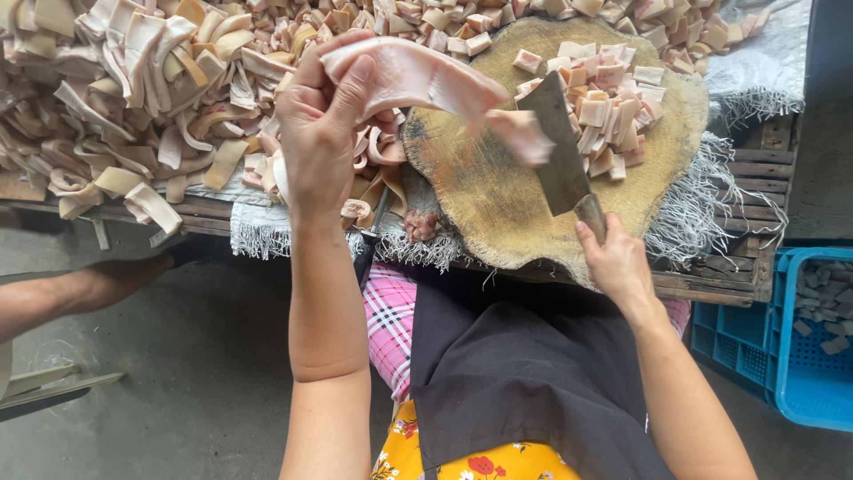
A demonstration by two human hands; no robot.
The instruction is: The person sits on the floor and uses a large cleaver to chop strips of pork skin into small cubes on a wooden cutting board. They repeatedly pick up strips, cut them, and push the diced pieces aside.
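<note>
Nearest to us lie a black apron (524, 373), a pink checked cloth (388, 324) and a yellow flowered garment (462, 462) across the lap. A blue crate (782, 347) stands at the lower right, and another person's forearm (80, 289) reaches in from the left at floor level.

Above the lap, our right hand (617, 262) sits at the near edge of the round wooden chopping block (498, 196), fingers wrapped around the handle of the cleaver (558, 151). We see the blade pointing away from us, its far end beside a pile of pink cubes (609, 111) on the right half of the block.

Our left hand (320, 133) is raised over the left edge of the block. Its thumb and fingers are pinched together on one end of a long strip of pork skin (426, 80), which hangs across toward the cleaver; the free end is blurred, so we cannot tell whether it touches the block.

The block rests on a frayed white sack (702, 204) spread over a slatted wooden table (746, 169). To the left of the block, a heap of uncut strips (133, 98) covers the table. Along the far edge, more diced pieces (444, 22) stretch toward the far right corner.
</note>
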